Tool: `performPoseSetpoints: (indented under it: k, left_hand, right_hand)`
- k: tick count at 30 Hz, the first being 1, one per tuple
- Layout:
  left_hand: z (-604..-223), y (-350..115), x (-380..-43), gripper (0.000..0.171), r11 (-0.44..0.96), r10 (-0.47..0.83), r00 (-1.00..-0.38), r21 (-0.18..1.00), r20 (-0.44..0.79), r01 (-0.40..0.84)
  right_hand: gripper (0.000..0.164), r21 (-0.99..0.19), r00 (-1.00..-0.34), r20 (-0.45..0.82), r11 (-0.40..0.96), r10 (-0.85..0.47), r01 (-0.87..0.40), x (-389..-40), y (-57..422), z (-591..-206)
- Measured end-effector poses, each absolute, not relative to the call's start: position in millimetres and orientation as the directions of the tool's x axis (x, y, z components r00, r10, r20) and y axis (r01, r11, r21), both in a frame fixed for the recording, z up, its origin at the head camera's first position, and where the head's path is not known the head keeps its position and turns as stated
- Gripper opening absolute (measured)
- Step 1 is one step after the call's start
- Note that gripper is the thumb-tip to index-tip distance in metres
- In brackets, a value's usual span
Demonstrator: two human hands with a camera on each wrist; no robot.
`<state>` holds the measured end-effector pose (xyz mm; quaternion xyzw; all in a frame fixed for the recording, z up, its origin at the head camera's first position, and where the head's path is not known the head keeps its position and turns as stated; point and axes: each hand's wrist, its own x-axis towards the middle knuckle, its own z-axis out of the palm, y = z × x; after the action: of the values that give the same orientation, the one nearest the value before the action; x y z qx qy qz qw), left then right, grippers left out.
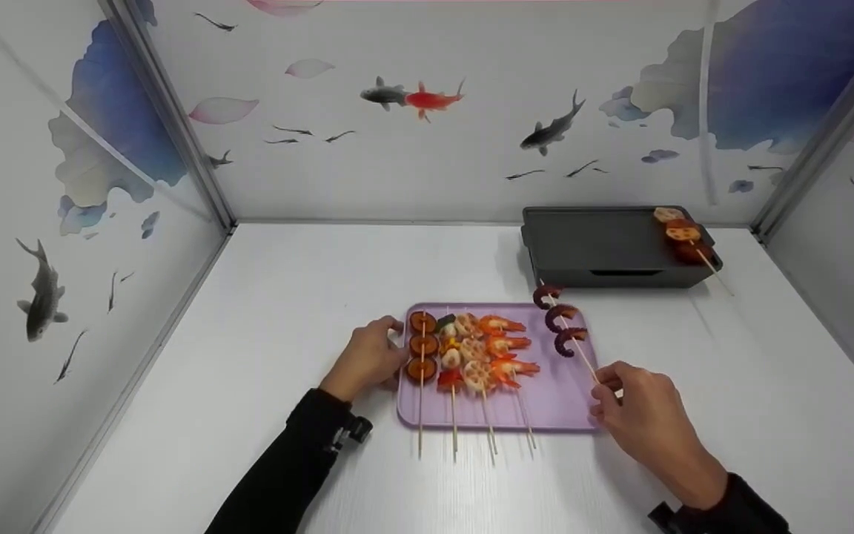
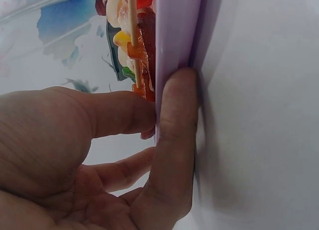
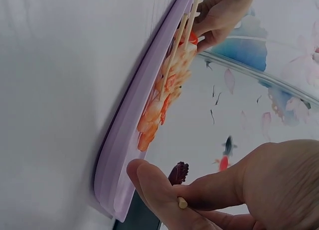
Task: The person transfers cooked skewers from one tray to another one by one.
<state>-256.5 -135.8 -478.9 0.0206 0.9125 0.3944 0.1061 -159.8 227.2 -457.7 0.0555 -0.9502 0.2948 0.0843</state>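
My right hand (image 1: pixel 642 411) pinches the stick end of an octopus-tentacle skewer (image 1: pixel 562 319), which slants up and left over the right part of a purple tray (image 1: pixel 560 408). In the right wrist view the stick's cut end (image 3: pixel 182 203) shows between thumb and fingers. My left hand (image 1: pixel 368 356) grips the tray's left rim (image 2: pixel 174 30), thumb on the inner side and a finger along the outer side. Beside it lies a skewer of round brown slices (image 1: pixel 422 345). Further right on the tray are a mixed skewer (image 1: pixel 451 357), lotus-root slices (image 1: pixel 477 374) and orange shrimp (image 1: pixel 505 346).
A dark grill box (image 1: pixel 597 241) stands at the back right. Across its right end lies another skewer (image 1: pixel 683 233) with lotus-root slices, its stick hanging over the front edge. Printed panels close in the white table (image 1: pixel 308 274) at the back and sides.
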Motion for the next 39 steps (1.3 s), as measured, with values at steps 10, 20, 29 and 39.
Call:
performPoseSetpoints:
  k: [10, 20, 29, 39]
  left_hand:
    - [-478.9, -136.7, -257.1, 0.045, 0.701, 0.112, -0.976, 0.711, -0.184, -0.054]
    - [-479.5, -136.9, -256.5, 0.046, 0.692, 0.13, -0.978, 0.722, -0.162, -0.027]
    - [-480.2, -137.5, -257.5, 0.046, 0.677, 0.133, -0.976, 0.735, -0.173, -0.038]
    - [-477.5, -136.1, -256.0, 0.046, 0.671, 0.128, -0.974, 0.74, -0.188, -0.055]
  right_hand:
    - [0.011, -0.587, -0.995, 0.074, 0.803, -0.068, -0.098, -159.4, 218.5, -457.8]
    - [0.01, -0.588, -0.992, 0.087, 0.799, -0.091, -0.125, -157.6, 212.3, -454.4]
    - [0.012, -0.639, -0.997, -0.046, 0.769, -0.068, -0.023, -158.4, 208.7, -449.1]
    - [0.014, -0.707, -0.989, -0.142, 0.703, -0.038, 0.074, -157.9, 202.5, -450.0]
